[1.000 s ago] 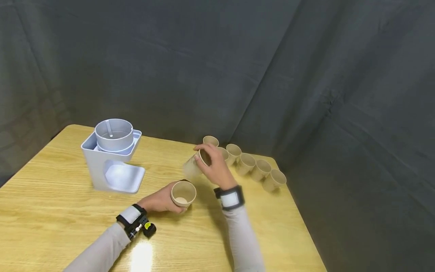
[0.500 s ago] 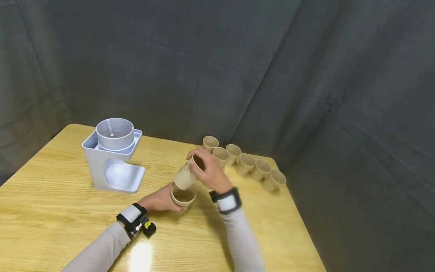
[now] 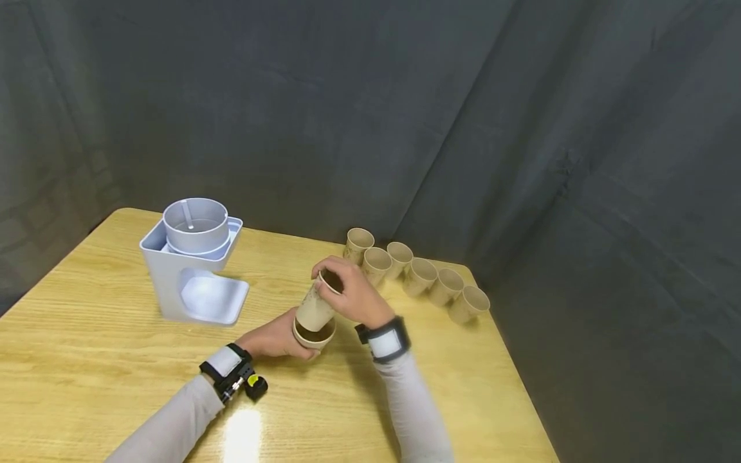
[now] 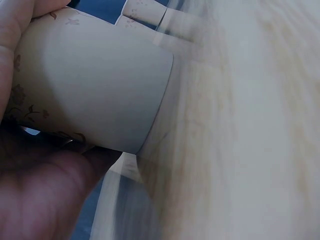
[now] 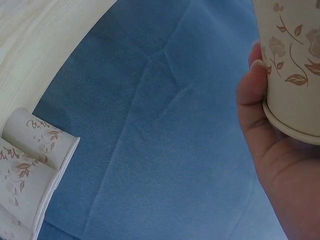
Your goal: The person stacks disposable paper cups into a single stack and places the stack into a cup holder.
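My left hand (image 3: 282,335) grips a beige paper cup (image 3: 315,341) around its side, mouth up, just above or on the table. In the left wrist view that cup (image 4: 95,80) shows a printed flower pattern near the fingers. With my right hand (image 3: 353,292) I hold a second paper cup (image 3: 316,310) by its rim end, tilted, its base at the mouth of the lower cup and partly inside it. The right wrist view shows this second cup (image 5: 295,65) with brown leaves and flowers, thumb and fingers at its rim.
Several more paper cups (image 3: 419,278) stand mouth up in a bent row along the table's back right. At the left stands a white appliance (image 3: 164,276) with a round bowl (image 3: 197,235) on top and a lower tray (image 3: 217,301). A dark curtain (image 3: 324,116) hangs behind the wooden table (image 3: 104,360).
My right hand has carried its cup left and down, from above the table to the mouth of the left hand's cup, and its base has entered that mouth. The left hand has stayed put.
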Available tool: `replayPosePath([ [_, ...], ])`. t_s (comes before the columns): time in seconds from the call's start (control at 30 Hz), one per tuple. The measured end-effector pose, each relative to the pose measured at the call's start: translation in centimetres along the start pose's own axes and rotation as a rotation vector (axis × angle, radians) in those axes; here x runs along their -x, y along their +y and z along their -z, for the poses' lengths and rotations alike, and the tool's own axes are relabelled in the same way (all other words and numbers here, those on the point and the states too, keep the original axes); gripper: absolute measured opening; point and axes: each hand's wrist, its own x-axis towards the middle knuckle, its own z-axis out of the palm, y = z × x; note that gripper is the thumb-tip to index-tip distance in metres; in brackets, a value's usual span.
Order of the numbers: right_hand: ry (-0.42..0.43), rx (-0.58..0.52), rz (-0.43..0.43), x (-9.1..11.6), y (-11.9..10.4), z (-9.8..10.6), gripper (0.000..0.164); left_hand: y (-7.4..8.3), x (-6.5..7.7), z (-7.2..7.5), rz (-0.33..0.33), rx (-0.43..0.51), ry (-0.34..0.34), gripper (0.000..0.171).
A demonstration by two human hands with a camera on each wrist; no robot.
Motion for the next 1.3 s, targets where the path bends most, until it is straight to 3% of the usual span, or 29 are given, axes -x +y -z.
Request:
replayPosePath([
  [0.47,-0.070,0.108,-0.072,-0.4,-1.0,-0.4,0.022,0.3,0.0,0.4,-0.009,-0.036,0.004,0.066],
  [0.77,-0.109,0.088,-0.093,-0.5,-1.3,-1.0,0.024,0.2,0.1,0.5,-0.006,-0.030,0.003,0.069],
  [0.97,-0.127,0.132,-0.098,-0.4,-1.7,-1.2,0.021,0.2,0.1,0.6,0.003,-0.026,0.026,0.067],
  [1.3,-0.186,0.243,-0.124,0.0,-2.9,-1.8,0.024,0.3,0.2,0.7,0.012,-0.030,-0.017,0.060],
])
